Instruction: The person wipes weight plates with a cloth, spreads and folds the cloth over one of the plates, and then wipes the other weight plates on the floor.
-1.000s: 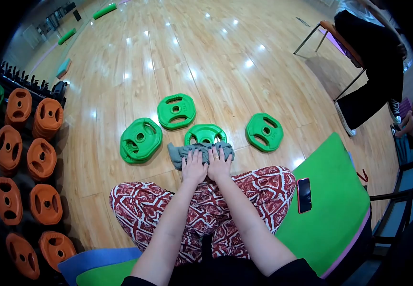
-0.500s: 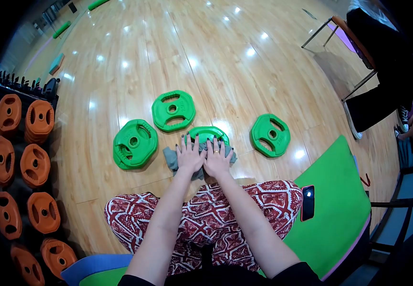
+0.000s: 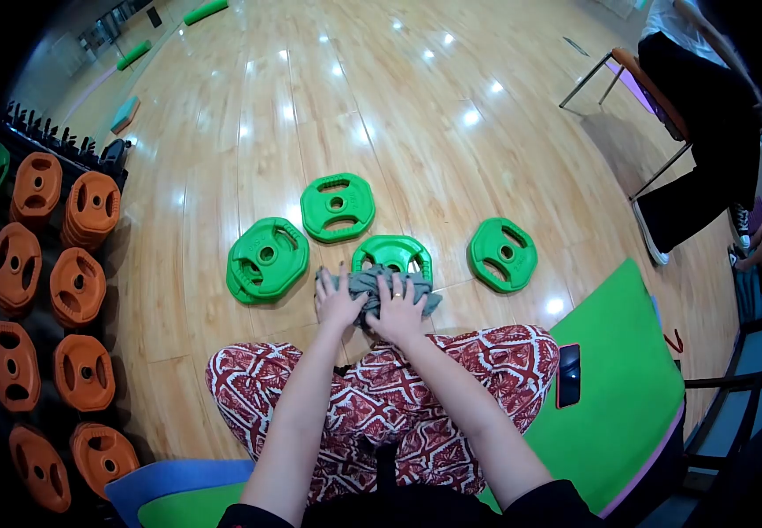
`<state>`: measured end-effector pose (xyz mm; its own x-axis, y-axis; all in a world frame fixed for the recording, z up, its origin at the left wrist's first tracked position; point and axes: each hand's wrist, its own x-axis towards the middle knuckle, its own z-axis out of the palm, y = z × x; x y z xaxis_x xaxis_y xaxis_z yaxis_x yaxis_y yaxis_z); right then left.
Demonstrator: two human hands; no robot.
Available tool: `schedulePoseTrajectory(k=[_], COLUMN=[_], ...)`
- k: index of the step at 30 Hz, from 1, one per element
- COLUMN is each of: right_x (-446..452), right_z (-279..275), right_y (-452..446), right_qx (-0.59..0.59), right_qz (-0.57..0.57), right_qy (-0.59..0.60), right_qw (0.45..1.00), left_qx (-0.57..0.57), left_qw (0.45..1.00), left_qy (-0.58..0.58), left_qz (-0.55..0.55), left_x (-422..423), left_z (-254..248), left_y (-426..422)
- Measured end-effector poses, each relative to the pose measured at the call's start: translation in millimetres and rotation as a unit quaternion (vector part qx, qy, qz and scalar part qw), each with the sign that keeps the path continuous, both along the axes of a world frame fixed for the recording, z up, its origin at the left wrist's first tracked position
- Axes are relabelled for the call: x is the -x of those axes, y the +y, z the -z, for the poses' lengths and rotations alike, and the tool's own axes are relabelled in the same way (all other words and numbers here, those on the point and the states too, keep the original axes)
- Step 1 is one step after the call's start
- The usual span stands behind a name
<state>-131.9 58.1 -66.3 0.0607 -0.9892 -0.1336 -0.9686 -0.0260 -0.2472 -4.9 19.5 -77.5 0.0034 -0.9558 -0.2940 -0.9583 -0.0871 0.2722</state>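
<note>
Both my hands press on a crumpled grey cloth (image 3: 365,283), which lies over the near edge of a green weight plate (image 3: 391,250). My left hand (image 3: 338,304) has its fingers spread on the cloth's left part. Beside it, my right hand (image 3: 398,310) rests on the right part, fingers apart, a ring on one of them. Another green plate (image 3: 338,207) lies just beyond, to the left. Stacked green plates (image 3: 267,260) are left of my hands, and one more green plate (image 3: 504,254) is on the right.
Orange plates (image 3: 78,286) hang stacked on a rack at the left. A phone (image 3: 567,376) lies on a green mat (image 3: 620,387) at my right. A person in black trousers (image 3: 702,158) sits on a chair (image 3: 654,88) at the upper right.
My hands have drawn back slightly from the plate and their fingers have bent, bunching the cloth between them. The view has also shifted a little.
</note>
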Motion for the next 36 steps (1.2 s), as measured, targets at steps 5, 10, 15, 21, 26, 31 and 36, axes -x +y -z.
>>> schedulePoseTrajectory(k=[5,10,15,21,26,31,36], right_x=[-10,-6,2,44,97,73,86], right_z=[8,8,-3,-26,-35,-19,-40], right_y=[-3,-13,-18,-77,-98,-61,-90], right_qx=[-0.004,0.019,0.022,0.089,0.04,-0.06,-0.036], right_qz=[-0.034,-0.038,-0.003,0.159,0.089,-0.156,-0.135], right_qy=[0.027,0.029,-0.084,-0.079,0.014,0.039,0.027], right_qw=[0.999,0.999,0.996,0.98,0.995,0.985,0.99], left_qx=[-0.028,0.035,-0.039,-0.038,-0.176,-0.252,-0.232], left_qw=[0.981,0.983,0.971,0.885,0.959,0.921,0.935], left_qy=[0.112,0.147,0.226,0.406,0.168,0.23,0.206], left_qz=[-0.155,-0.103,-0.069,-0.226,-0.147,-0.188,-0.17], left_x=[-6,3,11,-21,-12,-5,-19], left_z=[2,-7,-33,22,9,27,35], left_y=[-6,-5,-11,-29,-22,-14,-23])
